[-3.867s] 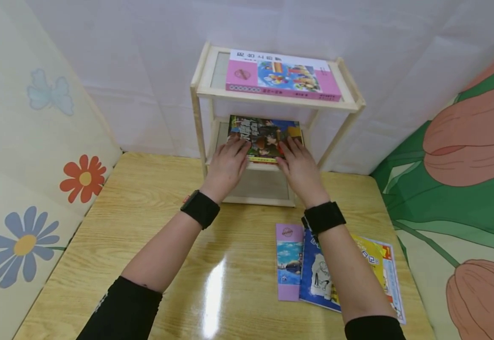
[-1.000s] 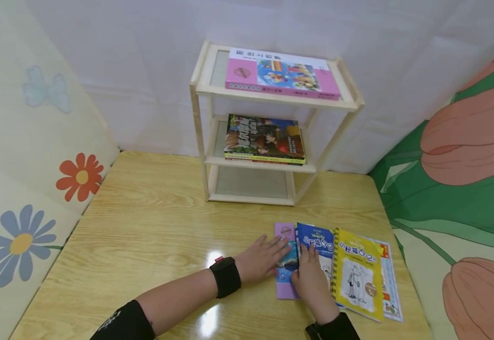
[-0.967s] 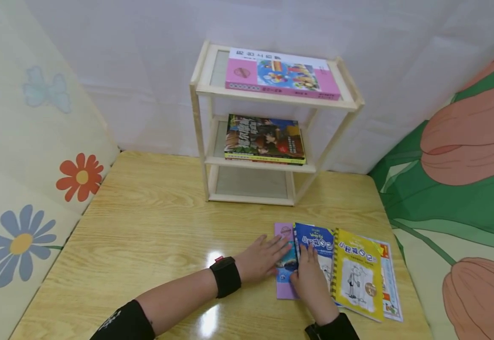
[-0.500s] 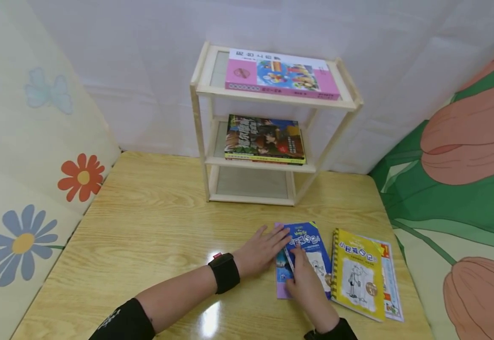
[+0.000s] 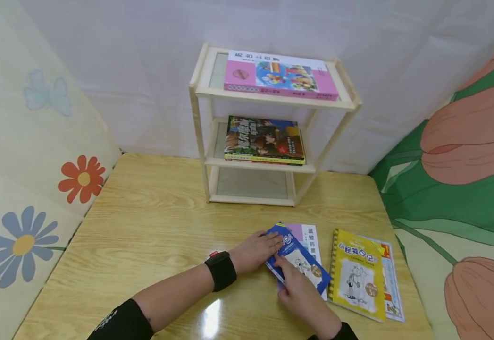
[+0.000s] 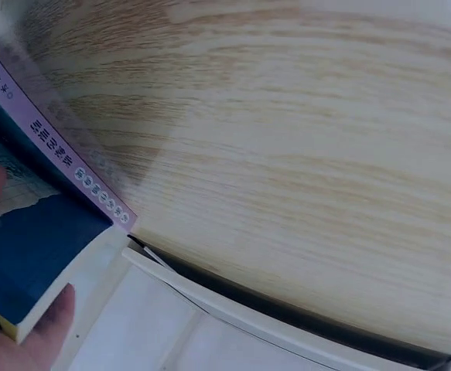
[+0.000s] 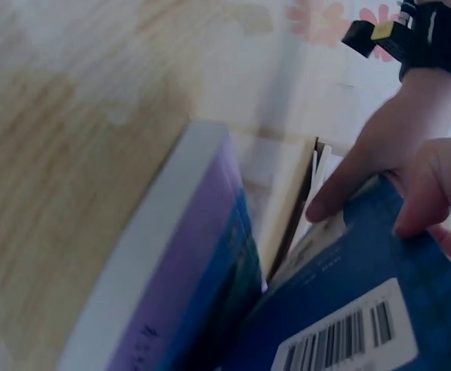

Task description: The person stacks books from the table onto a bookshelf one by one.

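A blue paperback book (image 5: 291,255) is raised and slanted over a purple-and-white book (image 5: 312,236) on the table. My left hand (image 5: 253,252) grips its upper left part, fingers over the cover. My right hand (image 5: 299,288) holds the same book by its lower left edge, thumb against the back. In the right wrist view, the blue book's back cover (image 7: 349,270) shows a barcode, and the purple book (image 7: 186,247) lies under it, partly hidden. The left wrist view shows the purple spine (image 6: 63,147) beside the dark blue cover (image 6: 32,255).
A yellow spiral-bound book (image 5: 357,278) overlaps a white-and-red one (image 5: 393,288) on the right. A three-tier wooden shelf (image 5: 251,165) stands behind, with a pink book (image 5: 280,75) on top and a stack of dark-covered books (image 5: 263,139) on its middle tier.
Both hands left the books on the middle tier and came down to the table. The blue book was drawn left, lifted and turned, uncovering the purple book's right part. The yellow book stays put.
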A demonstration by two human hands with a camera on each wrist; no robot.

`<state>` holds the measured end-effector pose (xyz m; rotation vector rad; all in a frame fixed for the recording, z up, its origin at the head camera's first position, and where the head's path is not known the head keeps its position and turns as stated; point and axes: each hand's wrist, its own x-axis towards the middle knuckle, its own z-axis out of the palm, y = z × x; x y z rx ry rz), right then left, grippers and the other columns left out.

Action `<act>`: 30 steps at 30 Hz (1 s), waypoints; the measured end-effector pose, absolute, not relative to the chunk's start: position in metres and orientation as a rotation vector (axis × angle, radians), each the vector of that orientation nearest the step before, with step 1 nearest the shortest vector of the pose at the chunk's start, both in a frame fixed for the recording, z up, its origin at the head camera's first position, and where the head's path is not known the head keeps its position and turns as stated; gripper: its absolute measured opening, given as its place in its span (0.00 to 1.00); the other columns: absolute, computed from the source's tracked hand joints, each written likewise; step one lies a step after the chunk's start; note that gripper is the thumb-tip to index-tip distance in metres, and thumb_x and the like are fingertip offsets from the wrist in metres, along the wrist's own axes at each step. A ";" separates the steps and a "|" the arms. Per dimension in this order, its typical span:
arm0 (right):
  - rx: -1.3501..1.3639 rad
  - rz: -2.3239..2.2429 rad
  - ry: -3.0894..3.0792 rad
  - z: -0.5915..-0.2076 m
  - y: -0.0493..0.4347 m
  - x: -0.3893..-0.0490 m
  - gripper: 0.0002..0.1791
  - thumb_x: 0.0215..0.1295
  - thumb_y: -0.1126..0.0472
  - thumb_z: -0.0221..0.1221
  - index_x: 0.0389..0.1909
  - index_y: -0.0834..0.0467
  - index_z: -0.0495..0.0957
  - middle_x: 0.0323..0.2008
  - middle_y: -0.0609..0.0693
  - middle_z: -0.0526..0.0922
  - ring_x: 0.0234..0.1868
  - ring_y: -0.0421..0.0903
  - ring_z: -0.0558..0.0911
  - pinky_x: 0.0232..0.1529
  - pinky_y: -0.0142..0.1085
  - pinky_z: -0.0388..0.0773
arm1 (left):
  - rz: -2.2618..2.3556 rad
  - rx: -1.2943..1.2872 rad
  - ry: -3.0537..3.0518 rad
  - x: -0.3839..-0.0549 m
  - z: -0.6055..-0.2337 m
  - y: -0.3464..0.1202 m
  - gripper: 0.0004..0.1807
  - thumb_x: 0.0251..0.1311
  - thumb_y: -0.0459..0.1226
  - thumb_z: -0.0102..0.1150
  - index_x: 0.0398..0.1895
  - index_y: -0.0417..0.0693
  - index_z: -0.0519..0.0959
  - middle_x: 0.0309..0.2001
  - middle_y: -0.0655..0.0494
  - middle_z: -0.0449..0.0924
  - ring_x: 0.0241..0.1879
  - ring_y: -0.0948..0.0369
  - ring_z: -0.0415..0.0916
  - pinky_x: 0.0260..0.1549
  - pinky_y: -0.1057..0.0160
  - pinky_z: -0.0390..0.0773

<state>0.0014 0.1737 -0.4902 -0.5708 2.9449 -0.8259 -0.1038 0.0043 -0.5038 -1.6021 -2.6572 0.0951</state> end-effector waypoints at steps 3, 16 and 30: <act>-0.624 -0.845 2.953 -0.486 0.176 0.000 0.37 0.42 0.72 0.61 0.60 0.58 0.68 0.61 0.56 0.74 0.62 0.51 0.73 0.60 0.44 0.71 | 0.114 -1.572 -2.677 -0.104 -0.502 0.004 0.25 0.67 0.40 0.50 0.67 0.50 0.67 0.67 0.56 0.67 0.67 0.60 0.62 0.63 0.57 0.67; -0.547 -0.682 3.066 -0.482 0.182 -0.001 0.41 0.39 0.69 0.63 0.63 0.65 0.67 0.65 0.60 0.69 0.64 0.57 0.71 0.63 0.49 0.68 | 0.152 -1.391 -2.760 -0.101 -0.498 0.004 0.23 0.66 0.38 0.52 0.65 0.49 0.70 0.64 0.54 0.70 0.65 0.58 0.67 0.61 0.57 0.70; -0.250 -0.518 3.085 -0.484 0.187 -0.005 0.35 0.48 0.68 0.64 0.62 0.64 0.70 0.65 0.62 0.68 0.63 0.60 0.71 0.61 0.52 0.68 | 0.125 -1.189 -2.746 -0.091 -0.490 -0.001 0.25 0.56 0.39 0.61 0.59 0.46 0.75 0.59 0.50 0.76 0.59 0.55 0.74 0.55 0.57 0.75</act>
